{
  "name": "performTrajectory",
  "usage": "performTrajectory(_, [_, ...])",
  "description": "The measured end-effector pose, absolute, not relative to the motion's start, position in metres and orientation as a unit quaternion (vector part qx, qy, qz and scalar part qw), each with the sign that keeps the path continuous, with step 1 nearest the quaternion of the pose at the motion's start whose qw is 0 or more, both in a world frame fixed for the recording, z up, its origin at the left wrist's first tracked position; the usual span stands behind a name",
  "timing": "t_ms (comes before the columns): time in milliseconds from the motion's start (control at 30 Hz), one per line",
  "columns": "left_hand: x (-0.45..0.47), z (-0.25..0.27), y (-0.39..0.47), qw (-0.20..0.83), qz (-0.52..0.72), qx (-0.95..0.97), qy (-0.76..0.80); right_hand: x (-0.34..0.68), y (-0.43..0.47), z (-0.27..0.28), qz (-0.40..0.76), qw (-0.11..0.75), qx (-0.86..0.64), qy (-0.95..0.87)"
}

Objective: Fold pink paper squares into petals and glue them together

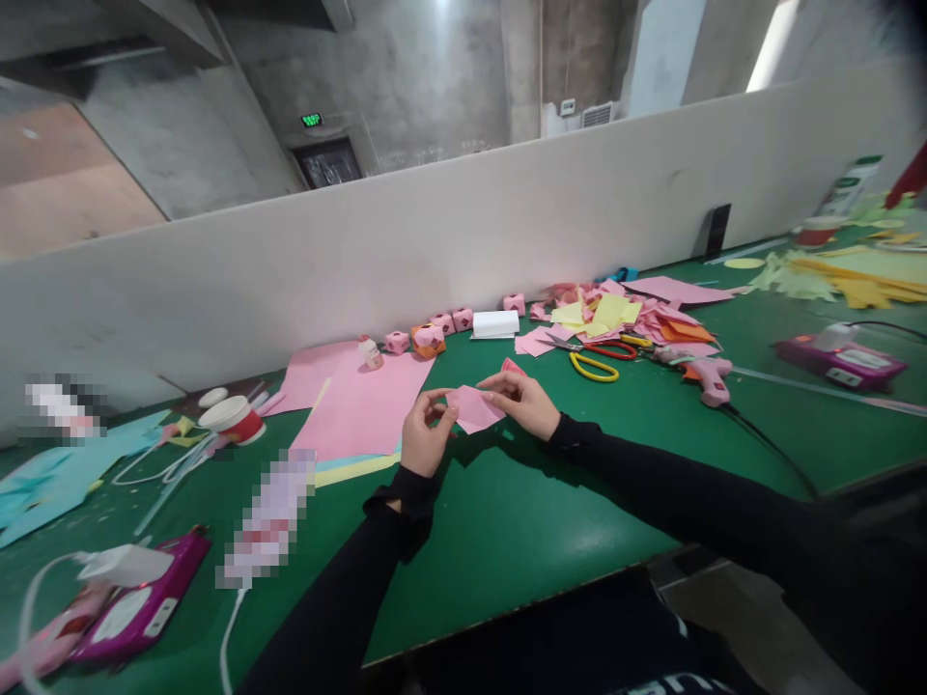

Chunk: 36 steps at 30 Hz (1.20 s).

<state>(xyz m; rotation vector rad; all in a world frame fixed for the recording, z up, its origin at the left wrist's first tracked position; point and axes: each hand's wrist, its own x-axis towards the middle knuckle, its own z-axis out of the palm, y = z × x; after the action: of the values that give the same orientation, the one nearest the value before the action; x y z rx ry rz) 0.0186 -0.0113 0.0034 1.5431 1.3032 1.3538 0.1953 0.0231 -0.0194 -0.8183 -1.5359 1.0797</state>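
A small folded piece of pink paper [476, 410] is held up over the green table between my two hands. My left hand [426, 430] pinches its left edge between thumb and fingers. On the opposite side, my right hand [527, 402] is closed on the upper right edge. A darker pink bit of paper [514, 368] shows just behind my right fingers; whether it belongs to the held piece I cannot tell. Beyond the hands lie yellow-handled scissors [594, 368] and several small folded pink paper cubes [429, 338]. Large pink sheets [362, 410] rest left of my left hand.
Pink and yellow paper scraps [608, 314] are heaped by the white partition [435, 241]. A pink glue gun [714, 378] with a black cord lies at right. Toward the left are a paper cup [242, 425], a purple power strip [149, 598] and white cables.
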Motion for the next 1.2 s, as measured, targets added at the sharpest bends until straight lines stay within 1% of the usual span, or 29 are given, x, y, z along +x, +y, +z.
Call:
performTrajectory(133, [0.0163,0.0006,-0.0101,0.311,0.509,0.624,0.505,0.1946,0.0207,-0.0187,0.432,0.488,-0.338,-0.679])
performTrajectory(233, [0.0134,-0.0008,-0.0081,0.297,0.508,0.630,0.508,0.1943,0.0196,-0.0196,0.456,0.473,-0.324,-0.681])
performTrajectory(400, [0.0113,-0.0015,-0.0059,0.324,0.522,0.609,0.501,0.1949,0.0204,-0.0201,0.524,0.473,-0.266,-0.657])
performTrajectory(567, [0.0146,0.0002,-0.0079,0.352,0.511,0.606,0.498,0.1951,0.0234,-0.0198,0.560,0.480,-0.309,-0.600])
performTrajectory(733, [0.0172,0.0025,-0.0114,0.370,0.477,0.622,0.499,0.1960,0.0264,-0.0196,0.562,0.490,-0.341,-0.573])
performTrajectory(900, [0.0171,-0.0023,-0.0120,0.356,0.433,0.662,0.497,0.1955,0.0253,-0.0173,0.537,0.505,-0.352,-0.577])
performTrajectory(1033, [0.0184,-0.0062,-0.0119,0.343,0.417,0.679,0.497,0.1942,0.0234,-0.0169,0.524,0.483,-0.363,-0.600])
performTrajectory(1200, [0.0203,-0.0013,-0.0137,0.362,0.414,0.680,0.485,0.1933,0.0213,-0.0178,0.502,0.469,-0.350,-0.637])
